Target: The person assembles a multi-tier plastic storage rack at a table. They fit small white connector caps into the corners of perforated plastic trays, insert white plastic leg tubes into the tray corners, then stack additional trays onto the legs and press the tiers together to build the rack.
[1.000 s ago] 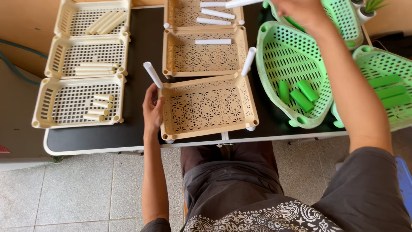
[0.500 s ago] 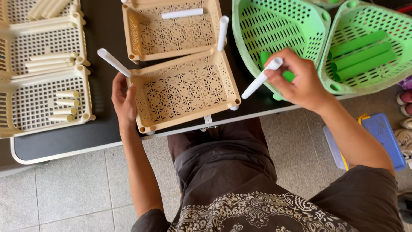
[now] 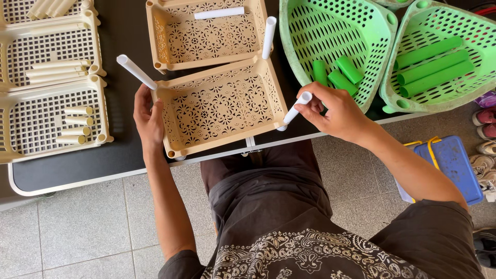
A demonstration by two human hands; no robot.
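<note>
Nearest: seated person's lap in dark trousers, patterned shirt hem, grey tiled floor. Blue plastic box (image 3: pixel 448 164) on floor at right, shoes beyond it.

Table edge: black table (image 3: pixel 77 165) with white rim. Beige openwork tray (image 3: pixel 219 106) sits at the near edge, tilted slightly. Left hand (image 3: pixel 149 120) rests flat against the tray's left side, fingers loosely curled on the wall, not closed around anything. Right hand (image 3: pixel 336 111) pinches a white tube (image 3: pixel 294 110) between thumb and fingers, its lower end touching the tray's near right corner socket.

2 more white tubes stand in the tray's far corners: left post (image 3: pixel 136 72) leaning outward, right post (image 3: pixel 268 31) upright.

Farther: second beige tray (image 3: pixel 206 33) with 1 loose white tube (image 3: pixel 219 13) lying inside. Left: cream grid trays (image 3: pixel 51 116) holding short cream tubes (image 3: pixel 75 125). Right: 2 green baskets (image 3: pixel 336 41), near one with short green tubes (image 3: pixel 338 75), far one with long green tubes (image 3: pixel 431 64)
</note>
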